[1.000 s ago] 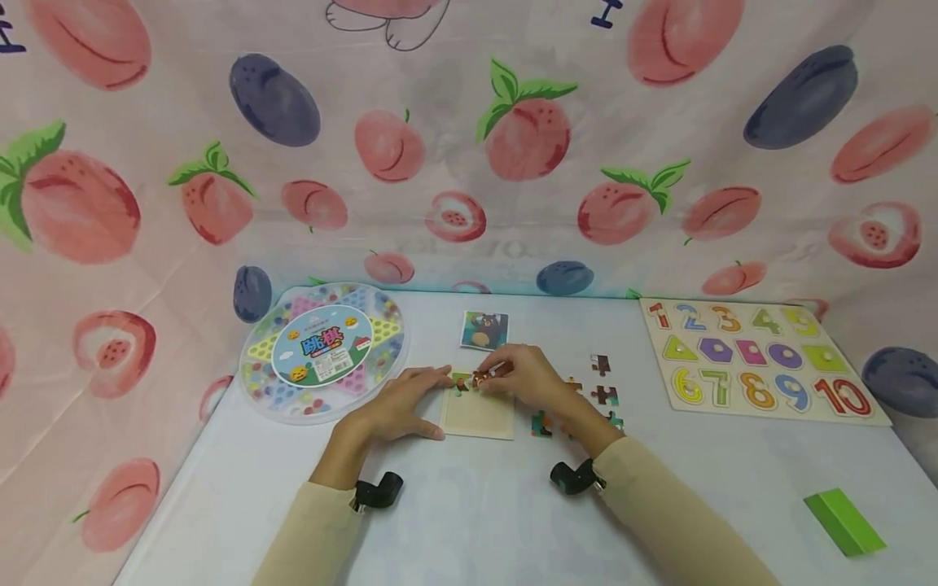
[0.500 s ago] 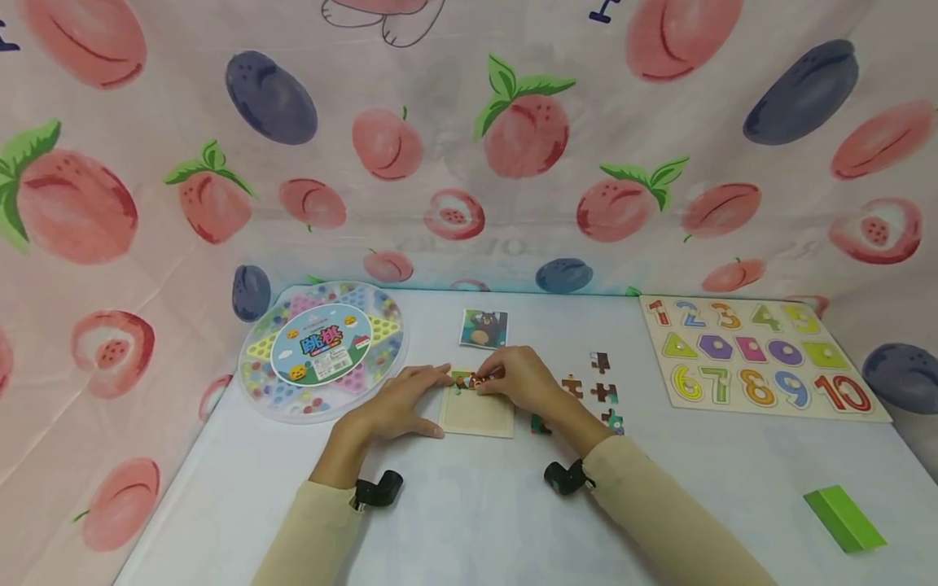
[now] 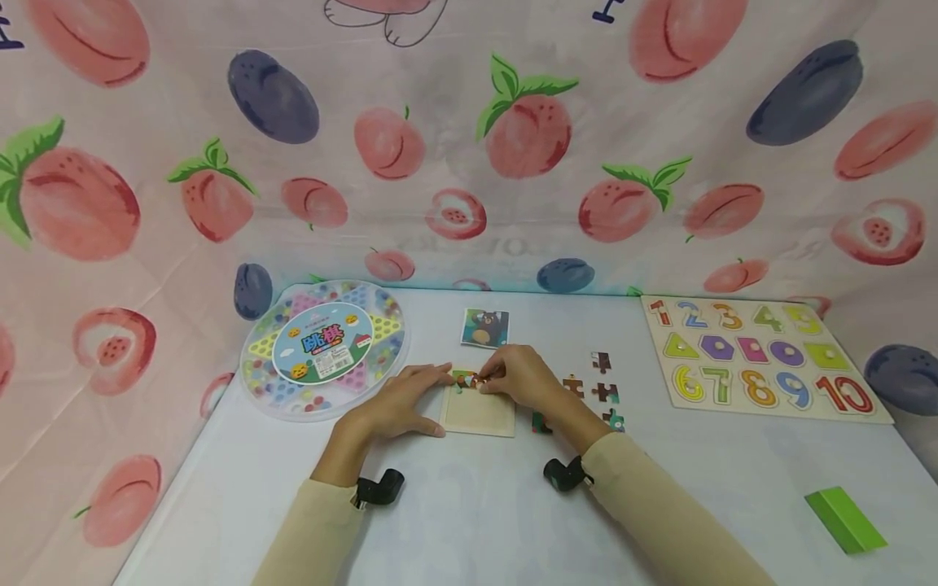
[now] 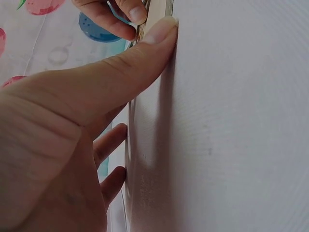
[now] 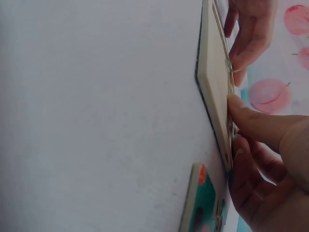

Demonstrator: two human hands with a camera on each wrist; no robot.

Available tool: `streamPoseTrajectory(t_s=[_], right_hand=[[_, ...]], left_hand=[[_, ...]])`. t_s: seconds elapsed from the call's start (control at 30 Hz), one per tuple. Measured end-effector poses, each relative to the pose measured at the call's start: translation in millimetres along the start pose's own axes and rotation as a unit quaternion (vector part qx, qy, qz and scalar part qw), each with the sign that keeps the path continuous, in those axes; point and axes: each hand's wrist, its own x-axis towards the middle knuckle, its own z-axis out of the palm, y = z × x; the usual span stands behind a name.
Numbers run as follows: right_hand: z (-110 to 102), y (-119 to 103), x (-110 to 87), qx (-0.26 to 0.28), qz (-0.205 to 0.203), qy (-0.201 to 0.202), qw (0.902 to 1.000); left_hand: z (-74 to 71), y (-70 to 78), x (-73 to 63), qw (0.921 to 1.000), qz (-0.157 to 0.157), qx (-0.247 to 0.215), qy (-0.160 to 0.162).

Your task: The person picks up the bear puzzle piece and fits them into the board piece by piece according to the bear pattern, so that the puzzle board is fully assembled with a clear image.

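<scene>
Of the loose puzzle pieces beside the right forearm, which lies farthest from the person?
The mostly brown piece, at the far end of the right-hand column; the other loose pieces in view all lie nearer.

The card (image 3: 484,328) lies behind the tray (image 3: 479,417), loose pieces (image 3: 605,392) to the tray's right.

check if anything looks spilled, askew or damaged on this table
Nothing looks spilled or damaged. The green block seems slightly odd, lying at an angle and away from everything else; the loose pieces beside the board look normal mid-puzzle.
</scene>
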Motion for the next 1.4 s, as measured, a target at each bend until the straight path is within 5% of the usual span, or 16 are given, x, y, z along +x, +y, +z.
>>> streamPoseTrajectory(t_s=[0.43, 1.03, 1.4], right_hand=[[1.6, 4.1, -0.1, 0.025, 0.001, -0.008, 0.9996], [1.8, 1.5, -0.9, 0.022, 0.008, -0.011, 0.9997], [-16.4, 15.0, -5.3, 0.077, -0.008, -0.072, 0.9944]], left_hand=[[-3.2, 0.3, 0.4, 0.9988, 0.027, 0.037, -0.019], [-2.0, -2.8, 2.0, 0.9987, 0.015, 0.043, -0.025], [-3.8, -0.6, 4.5, 0.9983, 0.004, 0.053, -0.023]])
